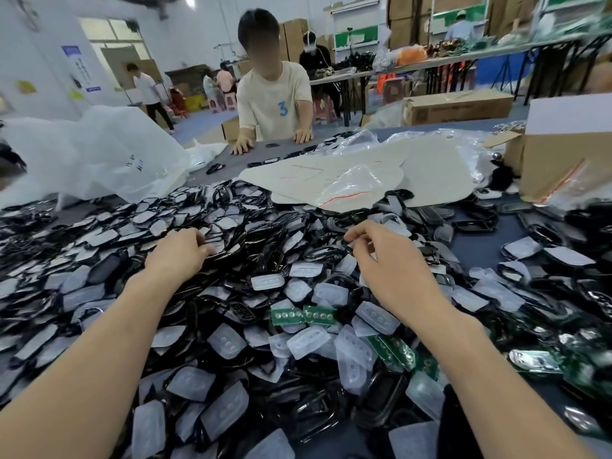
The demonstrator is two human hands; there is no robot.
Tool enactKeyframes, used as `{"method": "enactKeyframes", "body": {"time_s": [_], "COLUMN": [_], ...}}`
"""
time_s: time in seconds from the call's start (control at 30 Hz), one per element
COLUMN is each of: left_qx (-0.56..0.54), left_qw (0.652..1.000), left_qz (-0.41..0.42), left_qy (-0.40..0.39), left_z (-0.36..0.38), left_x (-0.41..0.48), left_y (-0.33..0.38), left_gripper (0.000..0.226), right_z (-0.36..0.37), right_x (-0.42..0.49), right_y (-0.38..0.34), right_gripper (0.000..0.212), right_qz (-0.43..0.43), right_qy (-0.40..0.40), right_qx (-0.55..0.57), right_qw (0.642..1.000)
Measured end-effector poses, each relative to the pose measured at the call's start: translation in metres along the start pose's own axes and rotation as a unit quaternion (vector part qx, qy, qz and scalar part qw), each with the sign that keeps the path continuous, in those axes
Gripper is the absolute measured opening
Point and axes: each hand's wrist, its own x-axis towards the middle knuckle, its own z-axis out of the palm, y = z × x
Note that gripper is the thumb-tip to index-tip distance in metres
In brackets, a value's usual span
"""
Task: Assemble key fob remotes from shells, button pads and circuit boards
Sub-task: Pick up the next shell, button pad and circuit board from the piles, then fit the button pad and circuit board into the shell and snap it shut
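Your left hand [180, 256] has its fingers curled into the shells [99, 240]. Your right hand [390, 263] hovers over them, fingers curled. I cannot tell what either pinches. Tangled shells may drag neighbours along and shed loose pads [309, 341]. Boards [304, 314] lie near, half buried. Far right, bags [347, 190] and a box [563, 154] crowd the bench [477, 240].
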Motion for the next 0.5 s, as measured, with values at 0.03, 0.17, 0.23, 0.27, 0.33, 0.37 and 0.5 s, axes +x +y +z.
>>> {"method": "enactKeyframes", "body": {"time_s": [0.03, 0.17, 0.23, 0.27, 0.33, 0.37, 0.5], "left_qx": [-0.009, -0.025, -0.038, -0.044, -0.053, -0.065, -0.247], "left_qw": [1.000, 0.999, 0.998, 0.997, 0.995, 0.992, 0.955], "left_qz": [-0.001, 0.010, 0.027, 0.035, 0.044, 0.051, 0.128], "left_qy": [0.001, 0.022, 0.041, 0.049, 0.073, 0.091, 0.101], "left_z": [0.000, 0.001, 0.001, 0.001, -0.003, -0.006, -0.025], "left_x": [0.000, -0.002, -0.005, -0.008, -0.014, -0.017, -0.052], "left_y": [-0.001, -0.007, -0.009, -0.009, -0.008, -0.007, 0.027], "left_gripper": [0.031, 0.034, 0.032, 0.028, 0.022, 0.021, 0.014], "right_z": [0.000, -0.001, -0.001, -0.002, -0.002, -0.002, -0.008], "right_x": [0.000, 0.000, 0.001, 0.001, 0.001, 0.000, -0.001], "right_y": [0.000, 0.002, 0.002, 0.002, 0.000, -0.002, -0.010], "right_gripper": [0.020, 0.020, 0.020, 0.021, 0.020, 0.020, 0.018], "right_qz": [0.000, 0.001, -0.002, -0.003, -0.005, -0.006, 0.007], "right_qy": [0.000, 0.006, 0.007, 0.007, 0.006, 0.006, 0.004], "right_qx": [-0.001, -0.009, -0.012, -0.012, -0.008, -0.003, 0.073], "right_qw": [1.000, 1.000, 1.000, 1.000, 1.000, 1.000, 0.997]}}
